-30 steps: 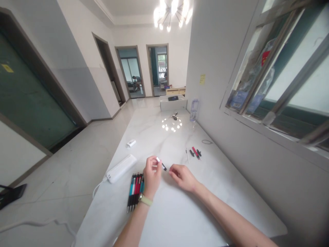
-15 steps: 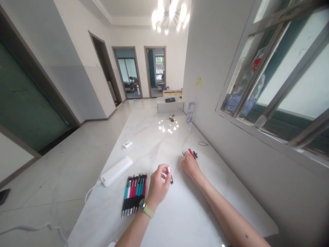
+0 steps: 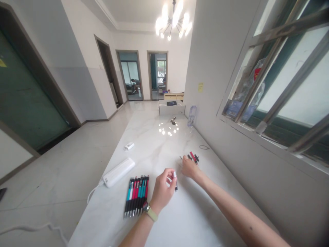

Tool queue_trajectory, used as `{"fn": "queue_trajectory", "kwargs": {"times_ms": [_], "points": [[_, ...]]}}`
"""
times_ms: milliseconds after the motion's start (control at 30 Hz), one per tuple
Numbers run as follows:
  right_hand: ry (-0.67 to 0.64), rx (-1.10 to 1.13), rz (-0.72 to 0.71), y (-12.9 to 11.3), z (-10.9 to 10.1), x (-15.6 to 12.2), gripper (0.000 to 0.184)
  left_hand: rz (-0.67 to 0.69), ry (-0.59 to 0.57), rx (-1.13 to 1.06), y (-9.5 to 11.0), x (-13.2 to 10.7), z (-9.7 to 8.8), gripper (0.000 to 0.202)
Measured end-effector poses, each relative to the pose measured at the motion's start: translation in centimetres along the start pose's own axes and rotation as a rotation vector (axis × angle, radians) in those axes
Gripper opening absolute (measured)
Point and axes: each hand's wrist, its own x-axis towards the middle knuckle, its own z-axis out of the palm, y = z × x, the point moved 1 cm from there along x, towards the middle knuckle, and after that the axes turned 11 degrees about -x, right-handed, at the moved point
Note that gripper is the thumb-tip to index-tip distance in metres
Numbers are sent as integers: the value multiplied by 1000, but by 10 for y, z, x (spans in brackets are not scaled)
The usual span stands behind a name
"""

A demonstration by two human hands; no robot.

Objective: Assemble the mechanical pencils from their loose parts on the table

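Note:
Between thumb and fingers, my left hand (image 3: 163, 187) pinches a small white pen barrel (image 3: 174, 174). A dark slim piece (image 3: 176, 188) shows just behind the thumb; whether it lies on the table or is held too, I cannot tell. My right hand (image 3: 190, 168) rests low at the table with fingertips closed on a thin pen part (image 3: 181, 157), whose tip pokes out to the left. Right beside those fingers lie a red pen barrel (image 3: 193, 156) and several black pen pieces (image 3: 196, 159). Left of my left hand is a neat row of assembled pens (image 3: 136, 197), teal, white and red with black grips.
A white power strip (image 3: 119, 172) with a cord and a small white adapter (image 3: 129, 146) lie along the left side. Toward the wall are a hair-tie-like loop (image 3: 204, 147), keys (image 3: 173, 120), a clear bottle (image 3: 191, 116) and a white box (image 3: 171, 109) at the far end.
My right fingertips have drawn slightly closer to the table, and a thin part now sticks out from them. My left hand keeps its pinch on the white barrel. The camera view has tilted slightly.

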Motion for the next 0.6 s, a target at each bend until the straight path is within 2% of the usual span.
{"fn": "queue_trajectory", "kwargs": {"times_ms": [200,233,367,467,600], "points": [[45,37,-61,3,0,-24,35,-2,27,-3,-1,1,0,14],[57,42,-92,2,3,-31,35,-6,36,-9,-1,1,-1,15],[123,31,-404,-3,20,-61,29,-10,104,-40,-1,0,-2,15],[96,-41,-459,-4,29,-72,18,-10,135,-60,2,0,-4,17],[70,-110,-516,-3,24,-68,16,-8,151,-72,4,0,-6,17]]}}
